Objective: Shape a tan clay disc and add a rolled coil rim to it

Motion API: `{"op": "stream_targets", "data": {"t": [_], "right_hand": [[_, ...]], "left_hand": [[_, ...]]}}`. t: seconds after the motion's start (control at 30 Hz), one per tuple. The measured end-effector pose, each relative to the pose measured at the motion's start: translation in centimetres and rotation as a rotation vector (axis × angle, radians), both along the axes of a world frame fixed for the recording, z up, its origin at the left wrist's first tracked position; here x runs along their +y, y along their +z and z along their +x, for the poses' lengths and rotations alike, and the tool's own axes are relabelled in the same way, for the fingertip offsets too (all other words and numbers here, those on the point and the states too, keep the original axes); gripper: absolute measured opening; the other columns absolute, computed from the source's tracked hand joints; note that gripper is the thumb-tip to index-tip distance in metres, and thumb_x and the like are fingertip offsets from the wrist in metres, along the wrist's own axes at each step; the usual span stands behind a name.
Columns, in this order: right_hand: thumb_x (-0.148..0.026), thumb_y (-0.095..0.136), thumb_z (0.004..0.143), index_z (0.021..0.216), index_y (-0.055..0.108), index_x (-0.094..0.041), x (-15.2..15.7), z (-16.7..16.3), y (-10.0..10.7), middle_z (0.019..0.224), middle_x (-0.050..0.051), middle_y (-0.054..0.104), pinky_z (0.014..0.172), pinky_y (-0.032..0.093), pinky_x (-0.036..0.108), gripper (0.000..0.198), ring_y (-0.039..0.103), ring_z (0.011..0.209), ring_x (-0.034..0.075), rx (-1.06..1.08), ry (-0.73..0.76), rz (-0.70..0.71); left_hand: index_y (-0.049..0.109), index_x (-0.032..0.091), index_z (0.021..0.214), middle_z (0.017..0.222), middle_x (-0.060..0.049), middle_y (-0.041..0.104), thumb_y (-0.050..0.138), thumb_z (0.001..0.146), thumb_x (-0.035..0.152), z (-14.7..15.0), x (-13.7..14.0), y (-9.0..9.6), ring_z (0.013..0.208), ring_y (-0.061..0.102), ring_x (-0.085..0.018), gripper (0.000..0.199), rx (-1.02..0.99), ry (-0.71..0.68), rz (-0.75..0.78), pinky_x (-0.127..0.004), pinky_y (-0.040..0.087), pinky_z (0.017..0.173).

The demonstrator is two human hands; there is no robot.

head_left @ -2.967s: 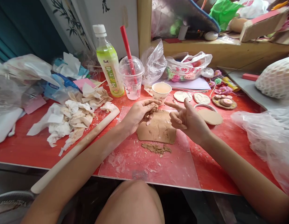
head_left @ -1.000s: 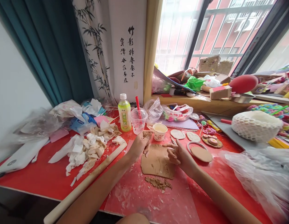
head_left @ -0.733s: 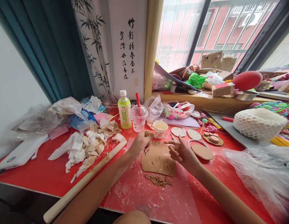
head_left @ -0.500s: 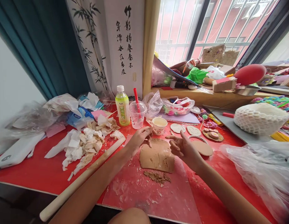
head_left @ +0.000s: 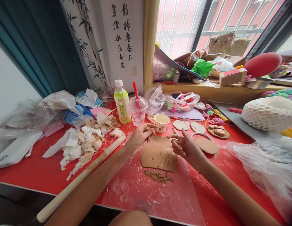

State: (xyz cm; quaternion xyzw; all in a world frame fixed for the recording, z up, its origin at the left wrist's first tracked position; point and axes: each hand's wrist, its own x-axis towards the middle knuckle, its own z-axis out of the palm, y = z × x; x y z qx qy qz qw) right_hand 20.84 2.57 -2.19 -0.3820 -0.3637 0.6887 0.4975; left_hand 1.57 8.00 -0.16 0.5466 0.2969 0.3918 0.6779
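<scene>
A flat slab of brown clay (head_left: 159, 155) lies on the clear plastic sheet (head_left: 148, 193), with a strip of clay scraps (head_left: 159, 176) along its near edge. My left hand (head_left: 141, 135) is at the slab's far left corner, fingers bent in and pressed together; anything between them is hidden. Over the right edge of the slab is my right hand (head_left: 187, 146), its index finger and thumb stretched apart and the other fingers loosely curled, holding nothing visible. A paper cup (head_left: 161, 127) stands just behind the slab. Right of my right hand lies a round clay disc (head_left: 207, 146) by a ring.
A long rolling pin (head_left: 82, 180) lies slantwise on the left, beside crumpled tissues (head_left: 83, 142). A green-labelled bottle (head_left: 121, 105) and a plastic cup with a red straw (head_left: 138, 113) stand at the back. White clay pieces (head_left: 181, 125) and clear plastic bags (head_left: 256, 166) are on the right.
The view has tilted slightly downward. Both hands stay near the slab's far end, the left finger pose a little more gathered. The clay has not visibly changed.
</scene>
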Motion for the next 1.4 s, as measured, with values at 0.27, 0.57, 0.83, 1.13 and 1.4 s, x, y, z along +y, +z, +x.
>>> {"op": "stream_targets", "data": {"t": [0.27, 0.57, 0.83, 1.13, 1.4], "right_hand": [[-0.060, 0.042, 0.084, 0.082, 0.059, -0.016, -0.1, 0.0, 0.0, 0.043, -0.007, 0.035, 0.041, 0.007, 0.025, 0.046, 0.016, 0.034, 0.005, -0.030, -0.004, 0.000], [-0.059, 0.042, 0.084, 0.083, 0.059, -0.017, -0.2, 0.0, 0.0, 0.043, -0.007, 0.035, 0.041, 0.007, 0.026, 0.045, 0.015, 0.035, 0.006, -0.043, 0.000, -0.001], [-0.059, 0.042, 0.085, 0.081, 0.059, -0.018, -0.2, 0.0, 0.0, 0.044, -0.007, 0.035, 0.041, 0.007, 0.026, 0.044, 0.015, 0.035, 0.006, -0.055, 0.009, 0.012], [-0.057, 0.040, 0.087, 0.083, 0.061, -0.017, -0.5, -0.3, 0.1, 0.044, -0.007, 0.033, 0.039, 0.013, 0.023, 0.045, 0.017, 0.037, 0.006, -0.086, 0.025, 0.011], [-0.056, 0.047, 0.085, 0.100, 0.061, -0.016, -1.4, -1.5, -0.1, 0.082, 0.008, 0.066, 0.058, 0.047, 0.025, 0.045, 0.061, 0.069, 0.014, -0.101, 0.162, -0.012]], "left_hand": [[0.062, 0.013, 0.101, 0.090, -0.005, 0.063, 0.055, 0.081, 0.019, 0.2, -0.2, 0.3, 0.073, 0.058, -0.009, 0.022, -0.014, -0.009, -0.035, -0.023, 0.048, 0.072], [0.056, 0.014, 0.079, 0.051, 0.007, 0.039, 0.054, 0.081, 0.034, -0.4, -0.1, 0.4, 0.034, 0.026, 0.000, 0.019, -0.002, 0.019, -0.073, -0.014, 0.016, 0.033], [0.058, 0.011, 0.067, 0.056, 0.001, 0.051, 0.071, 0.068, 0.040, 0.0, -0.1, 0.3, 0.041, 0.041, -0.004, 0.032, 0.087, -0.024, -0.066, -0.015, 0.032, 0.033], [0.052, 0.017, 0.110, 0.108, -0.009, 0.063, 0.044, 0.083, 0.015, 0.2, -0.4, 0.5, 0.068, 0.064, -0.011, 0.029, -0.006, 0.004, -0.073, -0.033, 0.054, 0.072], [0.062, 0.021, 0.107, 0.103, -0.003, 0.063, 0.045, 0.088, 0.028, 1.1, -2.0, 0.3, 0.071, 0.051, -0.007, 0.026, -0.042, 0.020, 0.075, -0.021, 0.044, 0.080]]}}
